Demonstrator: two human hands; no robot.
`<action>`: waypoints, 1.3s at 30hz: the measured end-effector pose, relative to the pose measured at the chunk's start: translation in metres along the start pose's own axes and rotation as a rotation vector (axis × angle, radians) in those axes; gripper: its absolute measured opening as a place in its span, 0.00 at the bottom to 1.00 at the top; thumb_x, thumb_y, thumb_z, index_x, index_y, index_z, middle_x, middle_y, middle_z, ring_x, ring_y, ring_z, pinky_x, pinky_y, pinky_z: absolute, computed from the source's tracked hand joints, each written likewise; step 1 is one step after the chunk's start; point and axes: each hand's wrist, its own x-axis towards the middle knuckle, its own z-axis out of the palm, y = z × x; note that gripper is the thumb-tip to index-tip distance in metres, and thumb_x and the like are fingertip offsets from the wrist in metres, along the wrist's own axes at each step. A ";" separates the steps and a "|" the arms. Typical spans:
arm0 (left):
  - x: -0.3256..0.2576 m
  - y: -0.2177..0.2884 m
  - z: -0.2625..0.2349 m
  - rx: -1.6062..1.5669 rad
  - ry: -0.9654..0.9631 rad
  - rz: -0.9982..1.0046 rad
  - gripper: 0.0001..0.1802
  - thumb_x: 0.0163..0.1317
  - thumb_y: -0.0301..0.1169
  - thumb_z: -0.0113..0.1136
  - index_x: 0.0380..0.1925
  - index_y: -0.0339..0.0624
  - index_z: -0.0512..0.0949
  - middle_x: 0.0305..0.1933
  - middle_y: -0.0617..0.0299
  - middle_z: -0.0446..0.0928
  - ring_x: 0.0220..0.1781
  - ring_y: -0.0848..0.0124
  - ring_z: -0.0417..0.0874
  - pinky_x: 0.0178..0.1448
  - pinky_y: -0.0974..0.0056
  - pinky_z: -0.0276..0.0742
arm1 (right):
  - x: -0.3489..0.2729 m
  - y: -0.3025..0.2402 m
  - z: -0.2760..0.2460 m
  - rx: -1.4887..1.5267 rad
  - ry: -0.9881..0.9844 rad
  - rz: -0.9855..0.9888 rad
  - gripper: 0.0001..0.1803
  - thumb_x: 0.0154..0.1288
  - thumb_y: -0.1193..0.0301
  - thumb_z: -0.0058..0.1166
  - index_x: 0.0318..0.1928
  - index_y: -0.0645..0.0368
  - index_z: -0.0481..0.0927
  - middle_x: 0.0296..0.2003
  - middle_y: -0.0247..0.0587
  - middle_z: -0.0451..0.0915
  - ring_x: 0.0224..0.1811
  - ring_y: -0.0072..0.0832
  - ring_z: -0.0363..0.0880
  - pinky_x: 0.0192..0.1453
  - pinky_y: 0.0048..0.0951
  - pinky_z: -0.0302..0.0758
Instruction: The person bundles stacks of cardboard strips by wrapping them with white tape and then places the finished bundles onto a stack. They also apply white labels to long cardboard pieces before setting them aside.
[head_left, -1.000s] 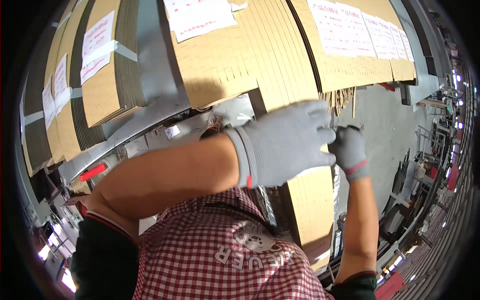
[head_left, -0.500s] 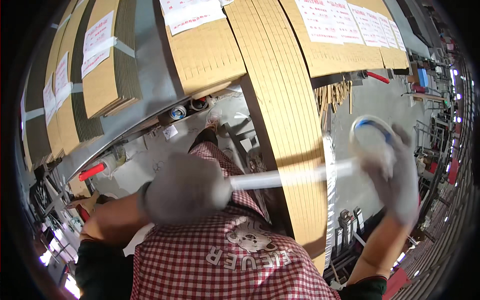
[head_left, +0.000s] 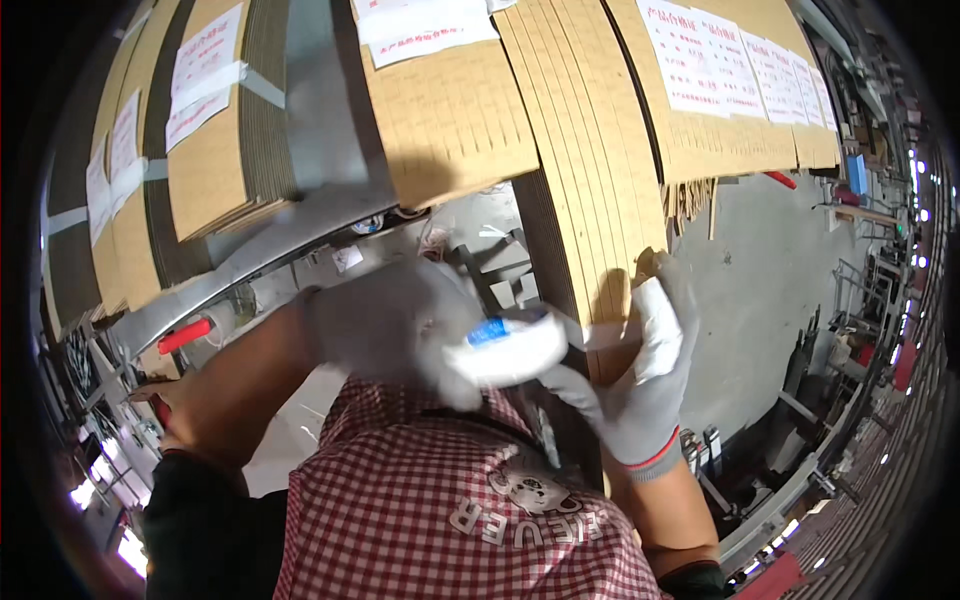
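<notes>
Tape roll (head_left: 520,358) in the left hand (head_left: 395,325), just off the stack's left edge

The left hand, in a grey glove, has its fingers closed on the tape roll, which is white with a patch of blue (both are blurred). The roll sits at the right side of that hand, in the air above the checked apron (head_left: 440,490) and just left of the narrow stack (head_left: 590,190) of brown boards.

A pale strip of tape (head_left: 612,333) runs from the roll across the boards toward the right hand (head_left: 640,375). That hand, also gloved, lies over the stack near its right edge, thumb and fingers spread apart; whether they grip the boards, I cannot tell.

The narrow stack reaches past the near edge of the grey surface (head_left: 330,120). Beyond, wider stacks (head_left: 455,125) carry paper sheets (head_left: 705,60) near the surface's far side.
</notes>
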 end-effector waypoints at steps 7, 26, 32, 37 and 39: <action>0.117 0.044 0.006 0.451 0.256 0.501 0.25 0.60 0.53 0.58 0.24 0.41 0.83 0.36 0.57 0.79 0.47 0.59 0.78 0.54 0.54 0.71 | -0.020 0.056 -0.039 0.529 0.068 0.581 0.20 0.76 0.62 0.40 0.50 0.66 0.77 0.49 0.42 0.77 0.51 0.29 0.76 0.55 0.27 0.72; 0.109 0.048 0.021 1.053 0.137 0.354 0.25 0.58 0.43 0.58 0.52 0.42 0.72 0.47 0.57 0.73 0.54 0.63 0.72 0.71 0.58 0.62 | 0.004 0.150 0.027 0.036 -0.395 0.251 0.08 0.55 0.62 0.54 0.31 0.45 0.85 0.29 0.35 0.84 0.37 0.36 0.82 0.58 0.45 0.67; 0.096 0.071 0.124 0.927 0.136 0.441 0.17 0.57 0.31 0.51 0.46 0.40 0.75 0.43 0.59 0.74 0.48 0.66 0.76 0.61 0.60 0.71 | 0.018 0.093 -0.052 -0.281 -0.379 0.016 0.12 0.57 0.72 0.52 0.40 0.50 0.85 0.26 0.42 0.82 0.34 0.40 0.80 0.62 0.48 0.63; 0.069 0.101 0.080 0.449 0.177 0.160 0.08 0.54 0.34 0.59 0.30 0.42 0.80 0.31 0.59 0.78 0.36 0.65 0.82 0.41 0.61 0.79 | 0.014 0.020 -0.122 0.073 -0.356 0.156 0.15 0.55 0.76 0.48 0.43 0.59 0.82 0.33 0.46 0.83 0.38 0.47 0.79 0.62 0.47 0.59; 0.042 0.100 0.061 0.360 0.339 -0.015 0.08 0.53 0.35 0.61 0.29 0.43 0.80 0.30 0.60 0.79 0.34 0.66 0.82 0.36 0.62 0.79 | 0.004 -0.025 -0.117 0.180 -0.238 0.183 0.12 0.52 0.75 0.55 0.39 0.55 0.82 0.33 0.43 0.79 0.42 0.43 0.76 0.61 0.44 0.61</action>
